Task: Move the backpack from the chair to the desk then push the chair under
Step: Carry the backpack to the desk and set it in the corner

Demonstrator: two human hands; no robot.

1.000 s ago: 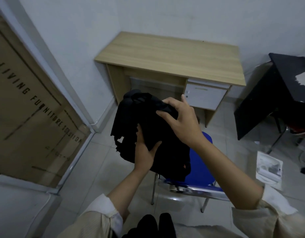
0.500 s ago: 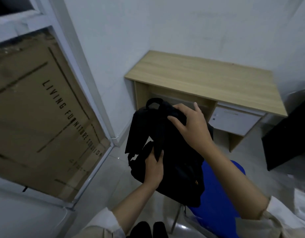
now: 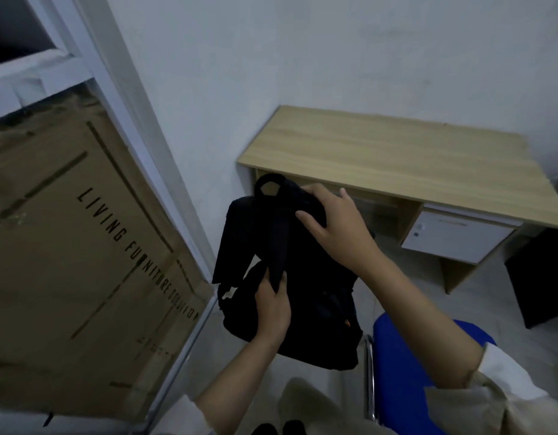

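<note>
Black fabric backpack (image 3: 305, 309) held up in the air by both hands, off the chair, in front of the desk and below its top edge. Right hand (image 3: 337, 227) clamped over the top of the bag just beside the carry loop, fingers spread and curled down onto the cloth. Left hand (image 3: 273, 309) closed on the lower end of a dark shoulder strap against the bag's back panel, thumb up along the strap. Bag hangs roughly upright, straps facing the wearer. Light wood-grain desk (image 3: 397, 158) stands in the corner against the white wall, with a white drawer (image 3: 456, 237) under its right side. Blue plastic chair (image 3: 397, 372) with chrome tube frame sits low right, seat partly hidden by the right forearm, well apart from the desk. Large brown cardboard box (image 3: 76, 262) printed "LIVING FURNITURE SOLUTION" leans at the left behind a glass panel with a white frame. Cream sleeves pushed up both forearms.
</note>
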